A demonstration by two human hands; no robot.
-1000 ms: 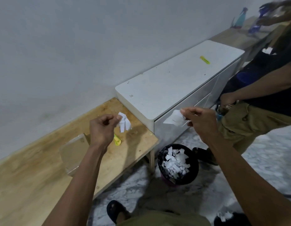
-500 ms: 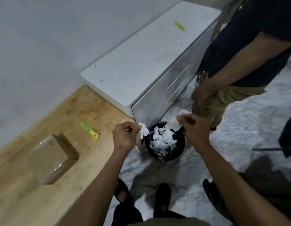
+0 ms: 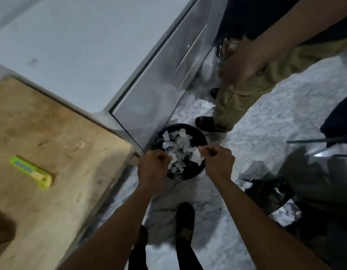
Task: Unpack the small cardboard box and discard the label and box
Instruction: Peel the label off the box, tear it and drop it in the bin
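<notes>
Two torn pieces of the label, one [image 3: 171, 159] pinched in the curled left hand [image 3: 153, 168] and one [image 3: 196, 155] pinched in the right hand [image 3: 217, 162], are hanging just above the scrap-filled bin [image 3: 200, 139] on the floor beside the table's [image 3: 57, 133] right corner, so the label-discarding step is under way. Next, I judge, both pinches are needing to let go over the bin, then the box is waiting; it is showing only as a dark corner [image 3: 2, 228], if that, at the table's left edge. Compared with half a second ago, both hands are sitting directly over the bin, closer together, and the view is tilting further down, leaving the cutter [image 3: 31, 172] far left.
</notes>
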